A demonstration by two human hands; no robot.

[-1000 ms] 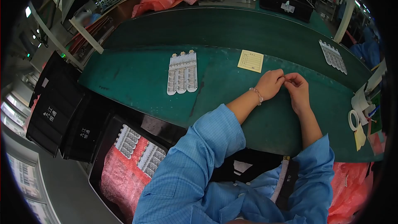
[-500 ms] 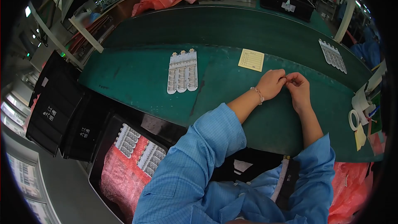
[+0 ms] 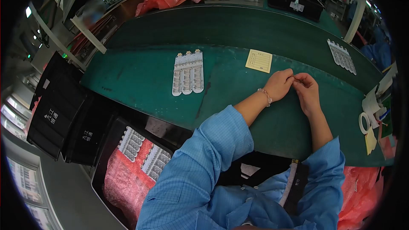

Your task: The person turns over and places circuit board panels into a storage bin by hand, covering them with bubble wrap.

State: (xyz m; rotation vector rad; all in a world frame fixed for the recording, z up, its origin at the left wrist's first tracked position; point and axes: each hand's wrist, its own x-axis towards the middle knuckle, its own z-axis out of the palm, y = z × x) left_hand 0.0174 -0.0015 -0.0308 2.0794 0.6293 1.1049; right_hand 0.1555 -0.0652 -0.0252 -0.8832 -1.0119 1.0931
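My left hand [image 3: 280, 86], with a beaded bracelet at its wrist, is held above the green work surface [image 3: 238, 98]. Its fingertips are pinched together and meet those of my right hand [image 3: 307, 91]. Anything between the fingers is too small or hidden to make out. Just beyond my left hand lies a yellow printed card [image 3: 259, 61]. Further left on the surface rests a white, three-lobed plastic part [image 3: 188, 73] with small metal pieces in its rows.
Another white part [image 3: 341, 57] lies at the far right. Tape [image 3: 363, 123] and yellow slips [image 3: 370, 141] sit by the right edge. Lower left, a black bin [image 3: 99, 174] holds white parts on pink bubble wrap [image 3: 123, 183]. Black crates [image 3: 55, 110] stand beside it.
Both hands stay in nearly the same place, fingertips still together, with only a slight shift of the fingers. The parts and card have not moved.
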